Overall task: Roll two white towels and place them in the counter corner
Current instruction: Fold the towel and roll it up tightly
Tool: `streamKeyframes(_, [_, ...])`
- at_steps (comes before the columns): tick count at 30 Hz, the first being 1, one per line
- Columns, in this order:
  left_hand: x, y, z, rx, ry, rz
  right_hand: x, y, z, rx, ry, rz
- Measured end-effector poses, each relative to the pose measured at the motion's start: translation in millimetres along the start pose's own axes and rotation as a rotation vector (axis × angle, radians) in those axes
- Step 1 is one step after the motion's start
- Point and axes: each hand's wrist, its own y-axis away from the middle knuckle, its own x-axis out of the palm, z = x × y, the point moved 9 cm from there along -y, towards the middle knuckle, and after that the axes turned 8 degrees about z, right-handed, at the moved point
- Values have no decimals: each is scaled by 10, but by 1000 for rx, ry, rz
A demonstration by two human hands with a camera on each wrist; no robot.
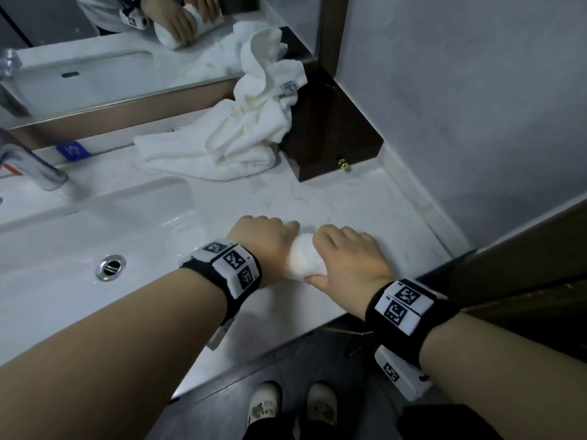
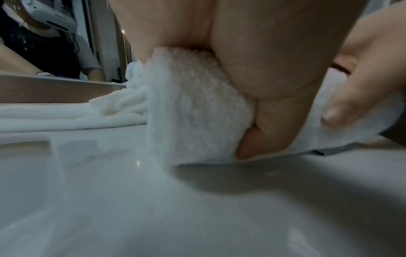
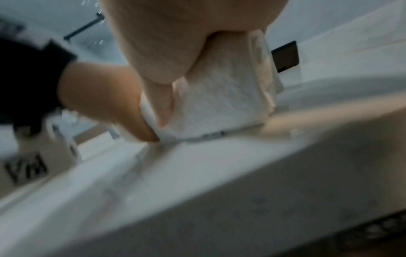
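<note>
1. Rolled towel (image 1: 303, 257): one white towel, wound into a tight cylinder; it lay on the marble surface (image 1: 365, 204) near the front edge, just right of the sink (image 1: 95, 223); well apart from the back corner.
2. Left hand (image 1: 263, 238): fingers curled over the roll's left end, gripping it; thumb tucked beneath.
3. Right hand (image 1: 346, 254): curled over the roll's right end, thumb against the near side; likewise gripping the towel.
4. Second towel (image 1: 244, 134): white, unrolled, heaped loosely at the back of the surface; partly draped against a dark wooden box (image 1: 330, 134) that stood in the corner beside the mirror (image 1: 95, 58).
5. Progress, as judged: the first roll looked finished or nearly so, yet not placed; the second towel untouched; so under half of the task appeared done; left were carrying the roll to the corner, then rolling and placing the other.
6. Head view only: the layout entire; the corner, the box, the heap, the tap (image 1: 35, 166), and the roll's distance from its goal.
7. Left wrist view only: the terry pile on the roll's end, and the thumb pressed under it; the heaped towel low behind.
8. Right wrist view only: blurred; the roll's far end with a hem at its base.
</note>
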Motion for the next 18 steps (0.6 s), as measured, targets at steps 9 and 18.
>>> streamKeyframes(9, [51, 276, -108, 133, -6, -272, 145, -192, 38, 26, -400, 516])
streamKeyframes(18, [139, 178, -40, 228, -13, 1, 137, -179, 218, 21, -76, 357])
